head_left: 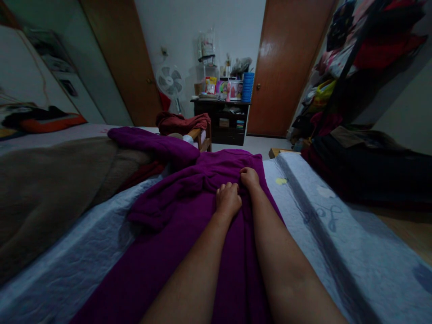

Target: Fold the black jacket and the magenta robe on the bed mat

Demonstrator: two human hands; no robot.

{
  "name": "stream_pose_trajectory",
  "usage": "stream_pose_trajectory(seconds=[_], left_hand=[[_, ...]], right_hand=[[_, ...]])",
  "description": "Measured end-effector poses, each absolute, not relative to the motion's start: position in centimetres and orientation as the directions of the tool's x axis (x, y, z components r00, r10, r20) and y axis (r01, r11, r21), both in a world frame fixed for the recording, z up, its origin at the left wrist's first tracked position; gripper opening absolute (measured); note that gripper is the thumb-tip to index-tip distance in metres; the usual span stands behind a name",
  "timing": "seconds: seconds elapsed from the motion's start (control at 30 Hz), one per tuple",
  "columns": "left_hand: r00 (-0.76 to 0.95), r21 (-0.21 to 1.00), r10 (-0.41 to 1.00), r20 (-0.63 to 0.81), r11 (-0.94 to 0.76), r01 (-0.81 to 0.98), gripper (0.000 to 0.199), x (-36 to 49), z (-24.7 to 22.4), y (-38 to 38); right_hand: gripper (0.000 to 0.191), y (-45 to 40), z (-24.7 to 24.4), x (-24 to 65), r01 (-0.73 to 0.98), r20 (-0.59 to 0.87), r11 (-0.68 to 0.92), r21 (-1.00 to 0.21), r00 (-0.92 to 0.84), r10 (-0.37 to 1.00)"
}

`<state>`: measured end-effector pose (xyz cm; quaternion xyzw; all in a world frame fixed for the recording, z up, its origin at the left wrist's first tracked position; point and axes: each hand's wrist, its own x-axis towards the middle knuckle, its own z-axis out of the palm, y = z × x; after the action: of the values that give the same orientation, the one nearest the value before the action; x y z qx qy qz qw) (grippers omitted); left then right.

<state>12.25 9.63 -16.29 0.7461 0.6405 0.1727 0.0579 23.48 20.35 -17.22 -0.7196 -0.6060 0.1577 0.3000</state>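
A long purple garment (189, 243) lies spread over the bed, with one sleeve bunched at its left and another part reaching toward the brown blanket. My left hand (228, 198) rests on the middle of the garment, its fingers curled into the cloth. Just right of it and slightly farther away, my right hand (249, 177) pinches the purple fabric near the garment's right side. The two hands are close together but apart. Both fingertips are partly hidden by the hands and cloth.
A brown blanket (60, 180) covers the bed's left side. Dark folded clothes (371, 166) are piled at the right. Beyond the bed are a wooden chair (206, 140) with red cloth, a white fan (170, 82) and a dark shelf (221, 108).
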Motion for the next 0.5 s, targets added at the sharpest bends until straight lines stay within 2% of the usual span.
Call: stream_pose_trajectory(seconds=[0.5], left_hand=[[0.118,0.296,0.975,0.188,-0.170,0.940,0.020,12.24,-16.23,9.65]], right_hand=[[0.031,20.34,-17.18,23.49,0.791,0.126,-0.087,-0.605,0.203,0.971]])
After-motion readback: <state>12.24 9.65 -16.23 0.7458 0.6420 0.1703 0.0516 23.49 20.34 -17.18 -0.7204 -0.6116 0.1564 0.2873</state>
